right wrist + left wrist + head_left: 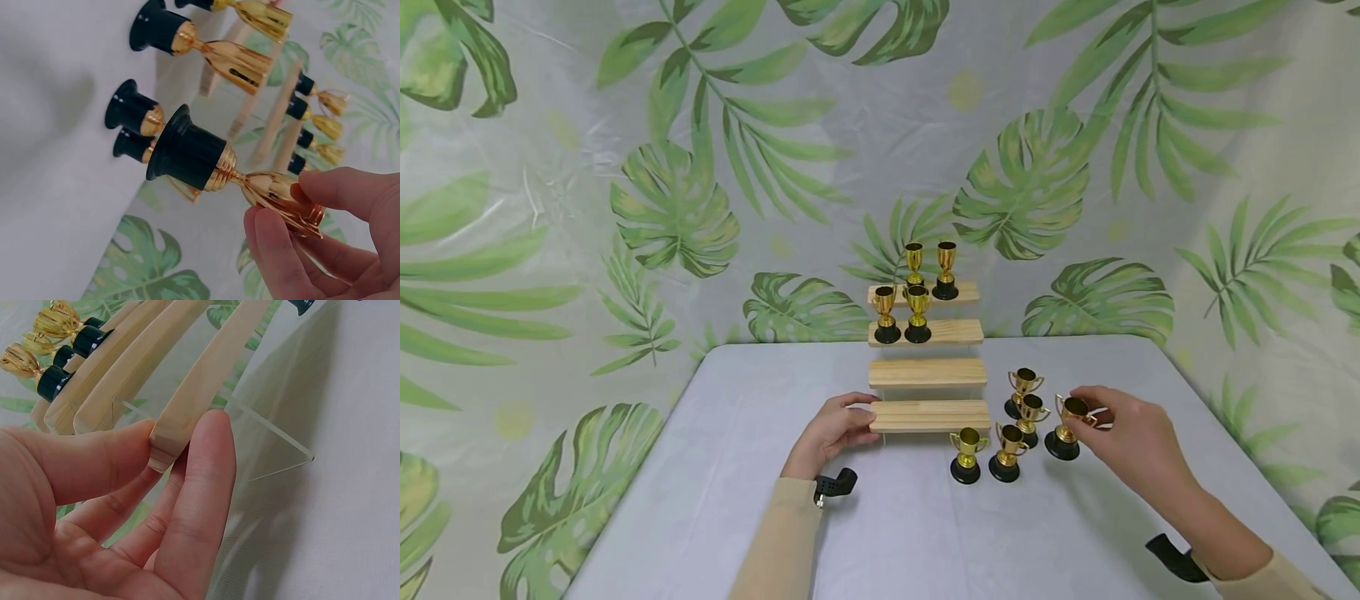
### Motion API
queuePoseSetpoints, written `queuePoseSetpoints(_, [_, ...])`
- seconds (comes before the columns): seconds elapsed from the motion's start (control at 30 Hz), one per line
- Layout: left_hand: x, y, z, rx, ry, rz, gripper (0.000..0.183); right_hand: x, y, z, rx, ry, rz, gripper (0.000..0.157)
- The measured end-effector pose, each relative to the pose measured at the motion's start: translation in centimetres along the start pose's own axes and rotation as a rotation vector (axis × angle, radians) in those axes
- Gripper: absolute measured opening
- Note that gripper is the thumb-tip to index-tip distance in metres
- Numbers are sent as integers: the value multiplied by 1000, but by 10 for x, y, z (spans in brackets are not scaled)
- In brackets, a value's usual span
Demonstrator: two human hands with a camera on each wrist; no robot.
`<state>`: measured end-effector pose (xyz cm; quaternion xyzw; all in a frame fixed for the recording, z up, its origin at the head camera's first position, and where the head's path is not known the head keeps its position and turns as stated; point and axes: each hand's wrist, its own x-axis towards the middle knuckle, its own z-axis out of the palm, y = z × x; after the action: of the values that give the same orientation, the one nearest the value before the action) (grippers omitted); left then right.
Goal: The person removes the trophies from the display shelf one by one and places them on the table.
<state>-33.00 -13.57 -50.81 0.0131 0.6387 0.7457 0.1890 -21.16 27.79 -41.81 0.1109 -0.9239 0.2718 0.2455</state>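
A small gold trophy cup (1063, 443) on a black base is pinched near its rim by my right hand (1138, 433). In the right wrist view, thumb and fingers grip the cup part of this trophy (190, 150), and its base is free. My left hand (835, 429) holds the left end of the lowest wooden board of a tiered display stand (928, 415). The left wrist view shows the thumb on one face of the board (203, 378) and fingers behind it. Two trophies stand on the top board, two on the second (917, 321); the lower two boards are bare.
Several more trophies stand on the white-covered table right of the stand, among them a yellow-gold one (966, 454) in front and a copper-gold one (1023, 387) farther back. Clear side supports (275, 428) carry the boards. A leaf-patterned curtain (812, 192) hangs behind the table.
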Motion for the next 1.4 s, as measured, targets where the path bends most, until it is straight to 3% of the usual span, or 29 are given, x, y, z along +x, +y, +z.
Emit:
queuePoseSetpoints(0.67, [2,-1,-1,8,10,0,43,-14,25,26,0,-126,76,36])
queuePoseSetpoints(1.4, [4,-4,-2,3,23,-3,41,-19,32,32,-28,-148,83,40])
